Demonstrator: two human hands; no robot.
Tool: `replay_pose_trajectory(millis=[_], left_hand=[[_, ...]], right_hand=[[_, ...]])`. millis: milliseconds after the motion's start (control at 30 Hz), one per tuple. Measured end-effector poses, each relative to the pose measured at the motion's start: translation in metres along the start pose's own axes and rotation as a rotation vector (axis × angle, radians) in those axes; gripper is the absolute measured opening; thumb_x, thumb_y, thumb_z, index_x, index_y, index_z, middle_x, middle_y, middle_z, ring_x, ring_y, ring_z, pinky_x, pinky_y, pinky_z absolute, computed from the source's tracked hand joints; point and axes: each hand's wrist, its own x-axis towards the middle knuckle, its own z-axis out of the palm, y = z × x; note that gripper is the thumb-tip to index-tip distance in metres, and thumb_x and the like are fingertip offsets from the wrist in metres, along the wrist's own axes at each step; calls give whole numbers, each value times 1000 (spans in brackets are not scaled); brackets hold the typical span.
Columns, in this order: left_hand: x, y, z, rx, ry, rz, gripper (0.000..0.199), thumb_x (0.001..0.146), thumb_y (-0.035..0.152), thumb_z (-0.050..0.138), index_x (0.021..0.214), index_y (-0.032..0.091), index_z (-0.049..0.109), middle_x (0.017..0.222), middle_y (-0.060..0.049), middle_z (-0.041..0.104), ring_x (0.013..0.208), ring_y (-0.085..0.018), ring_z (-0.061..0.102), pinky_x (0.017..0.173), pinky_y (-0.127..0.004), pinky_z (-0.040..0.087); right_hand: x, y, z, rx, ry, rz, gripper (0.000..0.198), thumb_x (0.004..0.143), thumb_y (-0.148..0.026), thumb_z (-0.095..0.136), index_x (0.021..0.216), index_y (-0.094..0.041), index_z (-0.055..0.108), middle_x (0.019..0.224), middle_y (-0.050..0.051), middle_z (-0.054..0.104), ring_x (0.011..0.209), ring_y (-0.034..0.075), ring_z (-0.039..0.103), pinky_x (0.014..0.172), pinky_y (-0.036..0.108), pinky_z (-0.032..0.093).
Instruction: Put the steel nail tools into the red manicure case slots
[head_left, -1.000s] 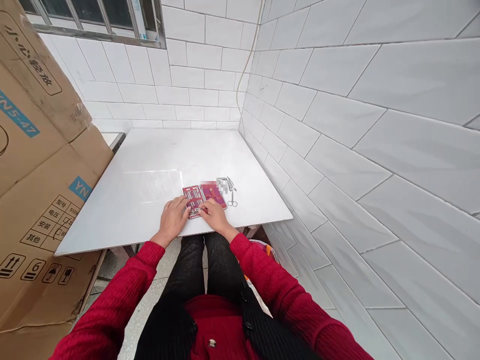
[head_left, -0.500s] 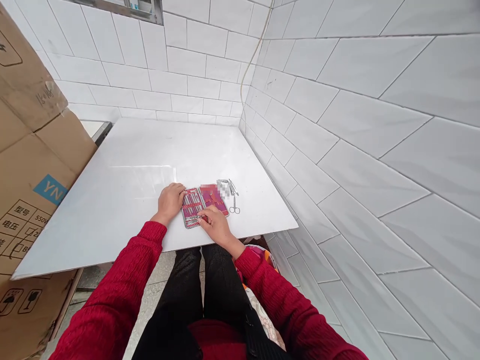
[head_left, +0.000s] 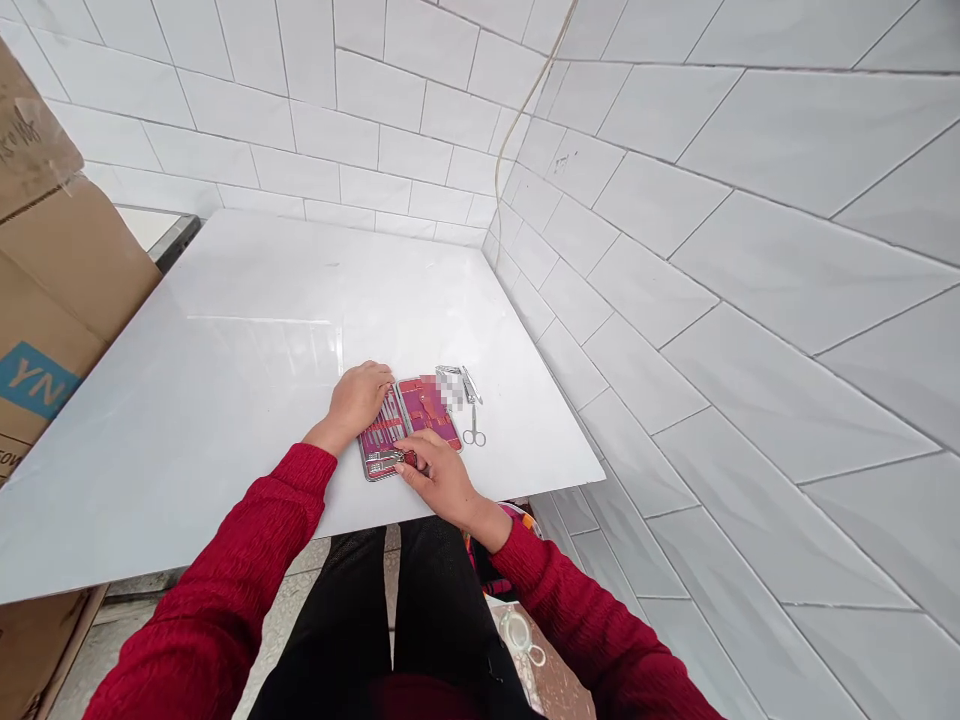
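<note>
An open manicure case with a red and purple lining lies on the white table. Slim metal tools stand in loops in its left half; bare purple lining and red straps show in the right half. My left hand grips the case's upper left edge, fingers curved over it. With thumb and fingers closed, my right hand pinches the end of a small metal manicure tool at the bottom of the left half; its exact kind is unclear. Small scissors lie right of the case.
Beyond the scissors lie a few more metal tools, partly blurred out. Tiled walls border the table at the back and right, with a thin cable in the corner. Cardboard boxes stand at the left.
The view has shifted and come slightly closer. My left hand reaches further over the case's left half, and my right hand stays at its lower edge, pinching the tool.
</note>
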Motion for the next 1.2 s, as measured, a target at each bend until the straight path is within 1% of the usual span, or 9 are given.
replay_pose_trajectory(millis=[67, 133, 200, 333, 500, 633, 867, 1067, 1200], left_hand=[[2, 3, 3, -10, -10, 14, 37, 97, 19, 38, 92, 21, 74, 107, -8, 73, 105, -26, 63, 91, -42, 53], [4, 3, 6, -32, -11, 13, 38, 98, 18, 36, 92, 21, 74, 109, -8, 73, 103, -25, 64, 90, -41, 54], [4, 2, 7, -60, -5, 8, 38, 98, 18, 36, 94, 22, 74, 113, -7, 73, 105, -24, 64, 91, -42, 54], [4, -1, 8, -89, -3, 16, 38, 97, 16, 36, 99, 20, 74, 121, -7, 72, 115, -24, 64, 100, -44, 53], [3, 3, 7, -68, -14, -12, 36, 95, 15, 38, 101, 20, 74, 124, -6, 71, 120, -25, 63, 102, -46, 54], [2, 6, 6, -43, -17, -43, 36, 95, 16, 38, 102, 21, 73, 125, -6, 71, 123, -26, 62, 103, -46, 53], [3, 7, 5, -48, -14, -47, 33, 97, 21, 39, 99, 20, 73, 129, -8, 70, 125, -27, 62, 106, -47, 53], [4, 10, 1, -37, -25, -24, 33, 97, 21, 38, 98, 20, 72, 127, -9, 71, 123, -28, 64, 101, -47, 55], [4, 10, 2, -35, -21, -13, 33, 97, 21, 38, 94, 20, 71, 126, -9, 71, 122, -28, 65, 100, -46, 55]], right_hand=[[9, 3, -19, 13, -56, -38, 29, 95, -31, 64, 122, -25, 70, 114, 6, 65, 74, 13, 57, 74, 32, 52], [25, 12, -44, -39, -18, -20, 25, 95, -31, 63, 118, -25, 71, 110, 5, 67, 74, 14, 58, 72, 31, 51], [48, 24, -69, -168, 40, 18, 13, 95, -26, 62, 100, -24, 73, 97, 4, 68, 75, 15, 58, 71, 30, 48], [90, 51, -99, -477, 54, 127, 19, 91, -17, 60, 73, -21, 65, 79, 1, 64, 70, 14, 54, 62, 26, 34], [112, 66, -97, -661, -32, 98, 34, 94, -20, 56, 60, -20, 55, 69, 2, 59, 58, 12, 42, 55, 29, 20], [116, 69, -93, -710, -65, 160, 37, 94, -19, 57, 57, -20, 50, 61, 1, 54, 55, 13, 39, 57, 31, 18], [115, 58, -96, -692, -104, 197, 30, 91, -16, 59, 62, -20, 53, 70, 1, 59, 60, 13, 44, 58, 30, 19], [119, 45, -98, -730, -219, 346, 25, 87, -15, 56, 63, -20, 58, 66, 2, 63, 63, 15, 52, 58, 30, 22], [121, 58, -101, -478, -115, 429, 18, 79, -15, 60, 62, -20, 60, 64, 0, 65, 62, 14, 54, 58, 27, 30]])
